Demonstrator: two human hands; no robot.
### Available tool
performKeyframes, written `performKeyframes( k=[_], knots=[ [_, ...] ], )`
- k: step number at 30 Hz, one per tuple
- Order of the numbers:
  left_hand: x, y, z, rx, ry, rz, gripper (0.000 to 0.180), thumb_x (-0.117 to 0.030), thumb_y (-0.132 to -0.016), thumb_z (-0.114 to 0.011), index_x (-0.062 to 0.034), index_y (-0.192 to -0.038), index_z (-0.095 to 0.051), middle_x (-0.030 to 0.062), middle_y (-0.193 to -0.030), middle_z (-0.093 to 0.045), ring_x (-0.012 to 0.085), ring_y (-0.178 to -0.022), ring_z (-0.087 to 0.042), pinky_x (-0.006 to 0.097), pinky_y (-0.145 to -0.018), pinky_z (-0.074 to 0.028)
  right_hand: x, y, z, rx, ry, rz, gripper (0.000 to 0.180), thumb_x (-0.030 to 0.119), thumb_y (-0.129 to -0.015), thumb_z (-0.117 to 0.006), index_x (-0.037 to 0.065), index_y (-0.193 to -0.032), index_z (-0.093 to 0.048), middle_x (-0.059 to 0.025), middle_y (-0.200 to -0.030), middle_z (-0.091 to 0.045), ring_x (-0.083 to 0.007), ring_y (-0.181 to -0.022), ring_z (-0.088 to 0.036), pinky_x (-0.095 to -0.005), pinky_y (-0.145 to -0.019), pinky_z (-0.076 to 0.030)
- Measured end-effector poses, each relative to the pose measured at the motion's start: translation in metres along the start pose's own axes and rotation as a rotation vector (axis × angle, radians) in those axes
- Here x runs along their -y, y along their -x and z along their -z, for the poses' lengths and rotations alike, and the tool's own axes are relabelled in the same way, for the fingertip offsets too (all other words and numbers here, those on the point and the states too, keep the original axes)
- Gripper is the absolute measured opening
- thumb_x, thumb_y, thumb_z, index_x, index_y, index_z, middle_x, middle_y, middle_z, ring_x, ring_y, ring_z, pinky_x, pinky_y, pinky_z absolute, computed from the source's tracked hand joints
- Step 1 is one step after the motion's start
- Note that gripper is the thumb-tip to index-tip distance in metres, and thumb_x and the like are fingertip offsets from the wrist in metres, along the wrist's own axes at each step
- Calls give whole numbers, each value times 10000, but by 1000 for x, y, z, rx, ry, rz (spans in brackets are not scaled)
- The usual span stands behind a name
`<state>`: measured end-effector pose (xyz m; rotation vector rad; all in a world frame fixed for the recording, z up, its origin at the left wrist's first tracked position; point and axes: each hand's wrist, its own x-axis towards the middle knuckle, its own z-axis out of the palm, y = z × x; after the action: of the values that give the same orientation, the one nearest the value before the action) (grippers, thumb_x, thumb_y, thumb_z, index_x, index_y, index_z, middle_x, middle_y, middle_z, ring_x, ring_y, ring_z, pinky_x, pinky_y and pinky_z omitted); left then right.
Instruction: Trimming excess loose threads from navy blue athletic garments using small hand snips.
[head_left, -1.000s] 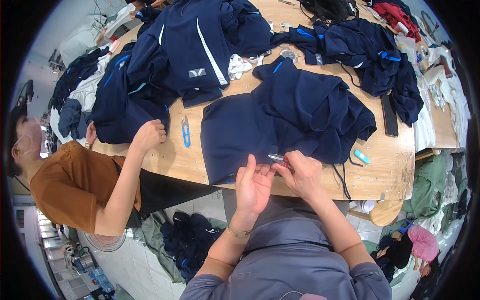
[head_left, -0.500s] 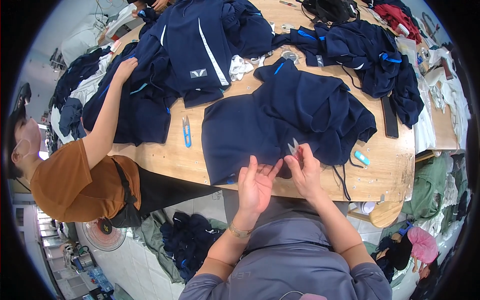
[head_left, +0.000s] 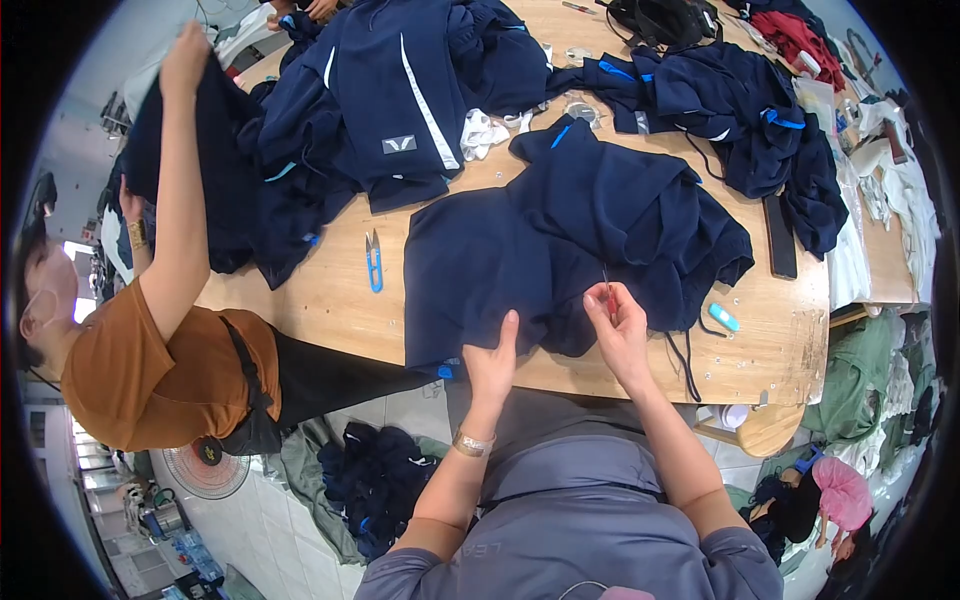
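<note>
A navy garment (head_left: 590,220) lies spread over the table's near side, its left part flat and its right part bunched. At its near edge is my left hand (head_left: 490,365), thumb on top of the cloth and the other fingers mostly hidden beneath it. Closed around small red-handled thread snips (head_left: 612,300), my right hand (head_left: 622,335) is held over the garment; the narrow blades point away from me. Blue thread snips (head_left: 374,262) lie on the wood to the left.
On the left, a co-worker (head_left: 160,350) in a brown top lifts a dark garment (head_left: 210,170). More navy clothes (head_left: 390,100) are heaped at the back. To the right lie a phone (head_left: 779,235) and a small turquoise object (head_left: 723,317). A wooden stool (head_left: 772,430) stands below the table edge.
My left hand has turned from palm-up to the garment's near edge, shifting slightly left. My right hand has tilted the snips more upright. The co-worker has raised a dark garment off the table.
</note>
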<state>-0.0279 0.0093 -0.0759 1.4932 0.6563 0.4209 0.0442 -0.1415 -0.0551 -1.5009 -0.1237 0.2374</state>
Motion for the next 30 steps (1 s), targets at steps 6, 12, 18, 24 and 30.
performKeyframes(
  k=[6, 12, 18, 24, 30],
  knots=[
    [10, -13, 5, -41, -142, -210, 380, -223, -814, -668, 73, -1030, -569, 196, -979, -629, 264, -916, -602, 332, -823, -444, -11, -28, -10, -23, 132, 77, 90, 93, -860, -589, 13, -899, -593, 29, -658, -538, -34, -565, -436, -173, -522, -348],
    [17, -4, 19, 94, -330, -171, 527, -338, -771, -704, 83, -1047, -547, 213, -968, -626, 277, -906, -610, 336, -803, -454, -5, -74, -39, 98, 668, 194, 218, 240, -771, -653, 87, -925, -644, -135, -732, -637, -333, -725, -617, -406, -626, -479],
    [-47, -1, 62, 503, -704, 217, 338, -315, -780, -690, 3, -890, -654, 105, -753, -668, 155, -716, -643, 282, -648, -485, -25, -96, -26, 135, 481, 62, 190, 198, -774, -668, 36, -868, -643, -85, -669, -622, -198, -651, -599, -317, -596, -459],
    [-72, -25, 24, 183, -449, -328, 138, -110, -771, -688, -34, -879, -648, 82, -784, -637, 141, -689, -609, 245, -594, -460, 12, -83, -14, 103, -161, -296, 157, 166, -820, -667, 19, -791, -620, 66, -562, -456, -6, -440, -350, -195, -388, -238],
    [-82, -38, 4, 174, -528, -441, 105, -66, -787, -647, -39, -888, -646, 92, -793, -631, 182, -711, -623, 258, -582, -471, 31, -57, -4, 44, -331, -150, 274, 275, -858, -632, 51, -711, -579, 95, -467, -375, 0, -365, -278, -189, -360, -181]
  ],
)
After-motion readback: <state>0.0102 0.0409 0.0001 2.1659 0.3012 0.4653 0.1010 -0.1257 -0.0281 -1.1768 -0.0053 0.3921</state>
